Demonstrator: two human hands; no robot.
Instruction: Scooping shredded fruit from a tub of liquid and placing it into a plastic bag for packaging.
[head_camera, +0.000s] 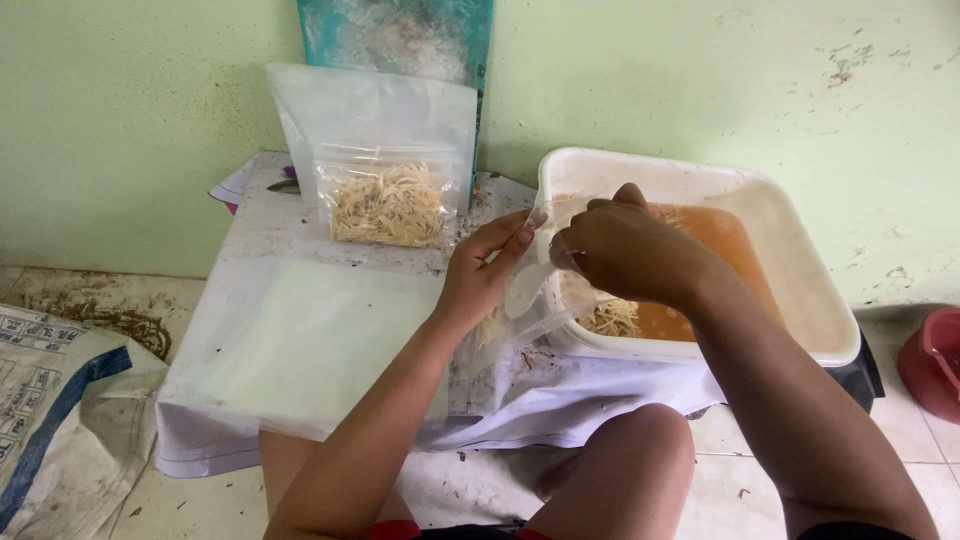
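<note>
Head view: the left hand pinches the mouth of a clear plastic zip pouch at the right edge of the low table, thumb and fingers pressed on the film to hold it open. The right hand is curled at the pouch mouth, fingertips bunched together; whether it grips strands or the film itself cannot be told. Pale shredded strands show through the pouch, which hangs against the near rim of a white rectangular plastic tub holding an orange-tinted layer.

The step in hand appears to be filling the pouch from the tub. The next move probably calls for keeping the mouth wide and settling the strands downward, then clearing the zip strip.

At the far edge of the table, a filled clear pouch of the same strands stands against the wall. The table is draped in a stained white cloth. Behind is a pale green wall; a woven sack lies on the tiled floor left, a red bowl right.
</note>
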